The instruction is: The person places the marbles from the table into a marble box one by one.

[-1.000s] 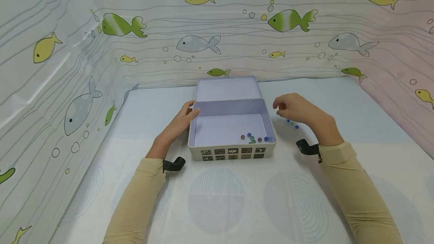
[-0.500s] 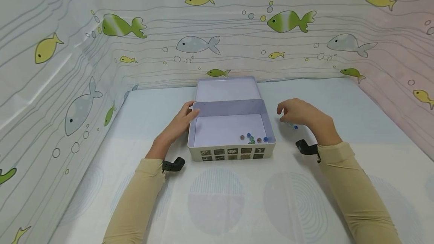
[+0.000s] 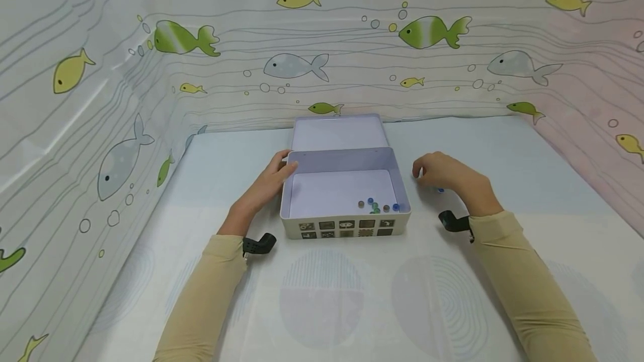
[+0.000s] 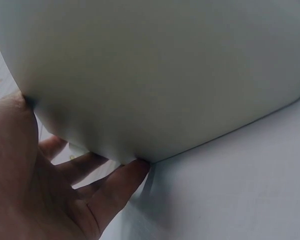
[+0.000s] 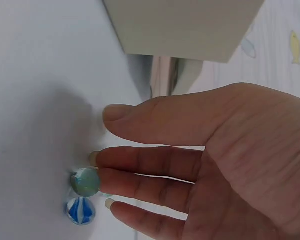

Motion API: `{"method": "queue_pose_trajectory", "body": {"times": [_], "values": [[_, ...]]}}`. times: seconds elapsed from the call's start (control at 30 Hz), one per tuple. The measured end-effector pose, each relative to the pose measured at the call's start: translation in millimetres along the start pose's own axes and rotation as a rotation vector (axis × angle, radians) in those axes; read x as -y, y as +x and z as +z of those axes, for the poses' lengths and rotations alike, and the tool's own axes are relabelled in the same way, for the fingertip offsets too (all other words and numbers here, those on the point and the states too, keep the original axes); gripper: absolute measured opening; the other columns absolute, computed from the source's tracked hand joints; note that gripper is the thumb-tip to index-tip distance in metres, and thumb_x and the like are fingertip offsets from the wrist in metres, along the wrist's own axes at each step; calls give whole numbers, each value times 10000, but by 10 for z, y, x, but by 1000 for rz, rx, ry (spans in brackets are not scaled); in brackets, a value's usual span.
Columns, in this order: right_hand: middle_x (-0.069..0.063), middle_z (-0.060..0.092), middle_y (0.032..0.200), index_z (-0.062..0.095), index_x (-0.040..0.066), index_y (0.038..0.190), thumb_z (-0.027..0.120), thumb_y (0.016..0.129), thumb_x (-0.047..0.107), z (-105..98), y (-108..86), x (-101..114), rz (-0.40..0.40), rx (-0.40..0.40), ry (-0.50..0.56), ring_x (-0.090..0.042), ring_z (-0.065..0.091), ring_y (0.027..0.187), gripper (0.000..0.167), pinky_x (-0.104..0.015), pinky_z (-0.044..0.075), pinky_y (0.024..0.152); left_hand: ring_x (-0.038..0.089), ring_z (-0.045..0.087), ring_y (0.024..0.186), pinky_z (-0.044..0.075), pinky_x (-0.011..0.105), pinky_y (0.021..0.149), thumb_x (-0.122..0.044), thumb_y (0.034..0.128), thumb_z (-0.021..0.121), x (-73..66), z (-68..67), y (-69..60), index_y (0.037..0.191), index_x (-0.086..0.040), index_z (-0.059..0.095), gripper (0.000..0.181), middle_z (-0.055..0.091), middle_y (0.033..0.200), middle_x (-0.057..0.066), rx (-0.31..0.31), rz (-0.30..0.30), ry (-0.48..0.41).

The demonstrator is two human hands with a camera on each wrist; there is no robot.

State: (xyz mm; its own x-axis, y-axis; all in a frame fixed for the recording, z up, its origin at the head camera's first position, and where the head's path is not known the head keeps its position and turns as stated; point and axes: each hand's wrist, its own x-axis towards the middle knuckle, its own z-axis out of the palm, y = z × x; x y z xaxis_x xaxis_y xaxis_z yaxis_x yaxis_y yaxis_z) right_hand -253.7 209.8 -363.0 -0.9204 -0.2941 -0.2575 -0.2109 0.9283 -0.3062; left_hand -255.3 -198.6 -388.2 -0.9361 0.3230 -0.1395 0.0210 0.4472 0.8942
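A pale rectangular box [image 3: 347, 183] with its lid [image 3: 339, 132] tilted back stands on the table, and small glass marbles [image 3: 375, 206] lie inside near its front right corner. My left hand [image 3: 269, 180] holds the box's left side, thumb over the rim; in the left wrist view its fingers [image 4: 122, 187] bend against the outer wall. Right of the box, my right hand [image 3: 448, 171] reaches down to a green marble [image 5: 84, 181] and a blue-and-white marble [image 5: 80, 210]. Its fingertips are at the green one, with the thumb apart. Part of another marble shows behind the fingers.
Small printed pictures line the box's front wall [image 3: 346, 228]. Behind the table [image 3: 332, 306] hangs a fish-patterned sheet [image 3: 352, 88], which also rises along the left and right sides. A black wrist camera [image 3: 259, 243] sits on the left wrist, another camera [image 3: 454, 221] on the right.
My right hand has moved down and slightly right over the marbles, covering most of them in the head view. The left hand and the box have stayed put.
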Motion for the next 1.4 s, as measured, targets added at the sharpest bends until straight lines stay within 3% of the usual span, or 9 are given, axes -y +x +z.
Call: {"method": "queue_pose_trajectory", "body": {"times": [0.13, 0.3, 0.47, 0.63, 0.83, 1.0, 1.4], "values": [[-188, 672, 1049, 696, 34, 1124, 603, 898, 63, 29, 27, -32, -1, -12, 9, -236, 610, 782, 246, -342, 510, 620, 354, 293, 1488, 320, 622, 1135, -531, 1034, 410, 74, 5, 54, 1576, -290, 155, 646, 272, 1619, 117, -13, 17, 13], [-183, 667, 1071, 695, 53, 1120, 578, 911, 79, 3, 20, -87, -14, -42, 15, -260, 607, 855, 241, -375, 516, 674, 362, 286, 1490, 317, 629, 1132, -516, 1040, 405, 67, 2, 65, 1579, -288, 146, 640, 261, 1623, 124, 1, 13, 3], [-189, 668, 1078, 691, 45, 1114, 566, 913, 77, -50, 3, -171, -24, -110, 4, -299, 603, 927, 239, -460, 506, 780, 387, 301, 1476, 348, 620, 1115, -417, 1070, 383, -134, 5, -38, 1590, -211, 128, 614, 252, 1620, 168, 31, -11, -3], [-216, 661, 1103, 680, 27, 1148, 570, 915, 115, -52, 4, -254, 25, -122, -5, -310, 601, 916, 272, -489, 499, 788, 387, 314, 1469, 361, 608, 1112, -386, 1076, 378, -285, 5, -142, 1589, -172, 127, 610, 258, 1613, 182, 42, -18, -4], [-266, 638, 1133, 631, 2, 1245, 577, 908, 120, 20, 59, -319, 73, -102, 19, -342, 603, 922, 362, -485, 505, 765, 387, 305, 1475, 363, 615, 1107, -419, 1069, 382, -101, 7, -21, 1593, -212, 114, 623, 241, 1624, 169, 37, -17, -17], [-240, 646, 1114, 646, 11, 1221, 556, 906, 80, 77, 129, -366, 51, -106, 27, -327, 587, 922, 335, -467, 501, 766, 362, 309, 1476, 363, 615, 1105, -527, 1038, 399, 68, 12, 58, 1584, -285, 132, 654, 257, 1622, 126, 20, 3, -19], [-174, 649, 1017, 693, 45, 1109, 591, 908, 75, 77, 189, -267, 15, -93, 32, -278, 566, 849, 227, -398, 491, 706, 330, 360, 1447, 388, 589, 1090, -632, 992, 411, 88, 7, 43, 1570, -309, 168, 705, 324, 1587, 99, -6, 21, -3]]}}
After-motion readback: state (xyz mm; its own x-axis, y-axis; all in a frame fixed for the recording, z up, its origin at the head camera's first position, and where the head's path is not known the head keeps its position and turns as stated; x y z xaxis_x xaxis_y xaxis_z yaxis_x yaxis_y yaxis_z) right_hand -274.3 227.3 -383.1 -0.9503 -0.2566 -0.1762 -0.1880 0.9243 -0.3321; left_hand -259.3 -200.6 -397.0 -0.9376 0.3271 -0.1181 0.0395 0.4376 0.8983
